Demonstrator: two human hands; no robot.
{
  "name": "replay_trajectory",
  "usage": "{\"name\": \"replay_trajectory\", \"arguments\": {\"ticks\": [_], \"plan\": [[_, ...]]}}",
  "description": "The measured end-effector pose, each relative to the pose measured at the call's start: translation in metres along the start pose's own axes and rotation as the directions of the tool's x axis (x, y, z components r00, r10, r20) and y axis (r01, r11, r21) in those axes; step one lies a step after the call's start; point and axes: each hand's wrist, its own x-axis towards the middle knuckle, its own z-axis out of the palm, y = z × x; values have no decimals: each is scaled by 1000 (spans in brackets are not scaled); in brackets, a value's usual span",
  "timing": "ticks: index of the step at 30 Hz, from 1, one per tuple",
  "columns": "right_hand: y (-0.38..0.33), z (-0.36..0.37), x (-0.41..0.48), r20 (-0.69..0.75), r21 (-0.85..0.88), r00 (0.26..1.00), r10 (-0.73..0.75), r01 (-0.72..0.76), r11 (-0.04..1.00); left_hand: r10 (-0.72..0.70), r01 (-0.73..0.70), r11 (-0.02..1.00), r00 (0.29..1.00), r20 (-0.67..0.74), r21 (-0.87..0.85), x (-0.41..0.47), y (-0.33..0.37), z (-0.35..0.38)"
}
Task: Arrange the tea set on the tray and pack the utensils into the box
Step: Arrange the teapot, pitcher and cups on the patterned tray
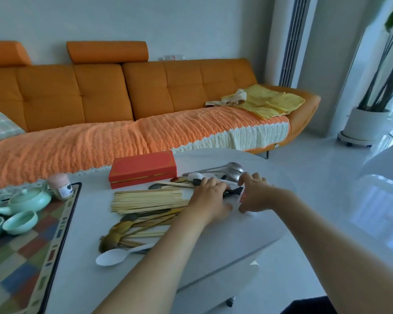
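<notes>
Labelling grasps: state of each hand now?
Left hand: on the utensils, grip cannot be told.
Right hand: curled beside them, grip cannot be told.

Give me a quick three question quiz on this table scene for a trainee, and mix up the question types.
1. True or false: the red box is open.
2. Where do the green teacups stand? A: on the patterned tray. B: on the sofa. C: inside the box.
3. Fill in: the white plastic spoon lies nearer the camera than the bundle of wooden ____.

Key: 1 false, its lid is down. 2 A. 3 chopsticks.
</notes>
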Motion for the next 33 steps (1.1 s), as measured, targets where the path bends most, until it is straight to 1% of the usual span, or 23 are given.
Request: {"name": "replay_trajectory", "arguments": {"ticks": [3, 6, 8, 10, 12, 14, 17, 18, 20, 23, 25, 27, 28, 30, 32, 33], "plan": [[6, 5, -2, 13, 50, 999, -49, 48, 998, 13, -13, 1000, 1000, 26, 6, 4, 8, 7], [2, 3, -3, 1, 82, 994, -106, 106, 991, 36, -36, 999, 999, 11, -12, 0, 9, 5], [-5, -1, -4, -23, 136, 988, -151, 152, 979, 31, -32, 997, 999, -15, -71, -4, 4, -1], [-17, -5, -5, -65, 166, 973, -222, 230, 959, -21, 8, 977, 998, -58, -212, -10, -4, -7], [-31, -7, -7, -107, 189, 949, -298, 313, 931, -138, 92, 893, 988, -73, -442, -17, -13, -17], [-50, -8, -9, -145, 200, 923, -355, 379, 904, -243, 171, 775, 969, -37, -608, -28, -22, -28], [-83, -7, -12, -202, 229, 877, -436, 475, 850, -382, 279, 585, 923, 44, -762, -45, -43, -44], [-96, -7, -13, -215, 245, 864, -456, 500, 831, -428, 294, 530, 903, 48, -795, -52, -50, -50], [-123, -4, -14, -216, 285, 848, -483, 528, 800, -507, 295, 480, 862, 14, -826, -68, -69, -63], [-166, 3, -12, -195, 283, 848, -493, 530, 799, -592, 293, 479, 804, -58, -828, -95, -103, -80], [-197, 11, -11, -183, 267, 834, -521, 552, 790, -634, 291, 486, 767, -103, -824, -115, -124, -92], [-229, 20, -14, -172, 261, 814, -555, 581, 771, -655, 328, 557, 739, -160, -763, -137, -145, -103], [-244, 25, -15, -170, 254, 801, -574, 598, 760, -652, 360, 613, 734, -192, -704, -148, -156, -108], [-275, 37, -16, -162, 243, 780, -604, 625, 742, -633, 459, 730, 734, -246, -506, -172, -178, -116], [-303, 51, -13, -137, 251, 776, -615, 628, 737, -600, 511, 794, 743, -296, -330, -193, -204, -120], [-316, 59, -11, -124, 259, 780, -614, 622, 739, -581, 512, 813, 749, -320, -278, -202, -216, -119]]}}
